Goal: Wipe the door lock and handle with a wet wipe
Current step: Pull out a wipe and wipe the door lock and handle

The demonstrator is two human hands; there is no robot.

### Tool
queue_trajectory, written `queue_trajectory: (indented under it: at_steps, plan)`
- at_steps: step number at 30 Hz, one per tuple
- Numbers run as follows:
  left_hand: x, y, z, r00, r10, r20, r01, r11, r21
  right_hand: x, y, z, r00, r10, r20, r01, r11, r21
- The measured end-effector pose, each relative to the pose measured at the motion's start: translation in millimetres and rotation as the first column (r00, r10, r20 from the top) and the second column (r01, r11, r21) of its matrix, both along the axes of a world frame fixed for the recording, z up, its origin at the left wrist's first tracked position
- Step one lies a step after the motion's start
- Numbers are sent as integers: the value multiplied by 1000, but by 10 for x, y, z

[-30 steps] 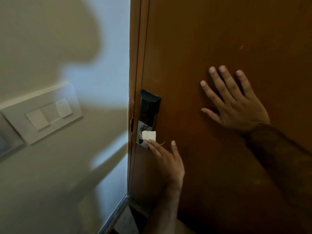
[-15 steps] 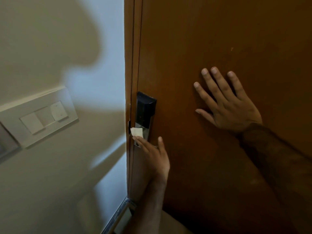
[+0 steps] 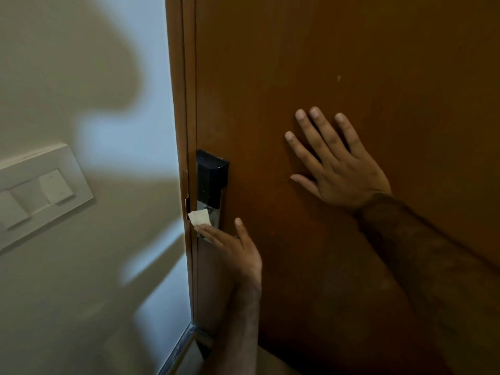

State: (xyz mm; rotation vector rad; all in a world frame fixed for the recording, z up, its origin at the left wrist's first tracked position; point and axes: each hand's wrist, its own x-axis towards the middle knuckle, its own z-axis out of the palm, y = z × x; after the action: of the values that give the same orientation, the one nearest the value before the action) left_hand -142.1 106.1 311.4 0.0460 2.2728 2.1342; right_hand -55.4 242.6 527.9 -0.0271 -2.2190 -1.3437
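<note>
Item: small white folded wet wipe (image 3: pixel 199 217), pinched in left hand (image 3: pixel 234 246) fingertips, pressed on silver lower plate of black door lock (image 3: pixel 211 185). Right hand (image 3: pixel 339 163): fingers spread, flat on brown wooden door (image 3: pixel 351 63). Step: wiping lock. Next: handle, not visible.

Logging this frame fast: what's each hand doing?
Left hand: fingers press the wet wipe on the door lock.
Right hand: open, flat on the door.

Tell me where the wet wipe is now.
In the head view, the wet wipe is under the left hand fingers, pressed on the door lock lower silver part, beside the door's left edge.
</note>
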Motion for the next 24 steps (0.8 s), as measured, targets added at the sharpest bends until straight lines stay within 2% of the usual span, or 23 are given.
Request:
queue_trajectory:
  at_steps: [5, 8, 11, 13, 16, 18, 22, 24]
  plan:
    - [592, 62, -131, 990, -121, -74, 117, 992, -47, -3, 27, 2, 1000, 15, 1, -15, 1000, -12]
    - [201, -29, -152, 989, -80, -121, 73, 995, -63, -6, 29, -19, 1000, 16, 1, -16, 1000, -16]
    - [-66, -34, -74, 999, -17, -46, 16, 1000, -14, -16, 34, -24, 1000, 21, -3, -21, 999, -27]
    - [134, 8, -22, 999, -12, -32, 11, 999, -39, -16, 44, -29, 1000, 25, -5, -25, 999, -27]
    - [537, 75, -89, 991, -100, -88, 94, 993, -73, -16, 50, -18, 1000, 25, -1, -25, 999, -35]
    - [450, 43, -146, 988, -78, -133, 63, 992, -110, -13, 43, -17, 1000, 23, 0, -23, 999, -31]
    - [-122, -55, -117, 997, -61, -43, 59, 997, -52, -8, 44, -34, 1000, 25, -2, -25, 999, -24]
    - [-121, -49, -77, 999, -36, -26, 34, 998, -53, -10, 44, -35, 1000, 29, -7, -30, 999, -28]
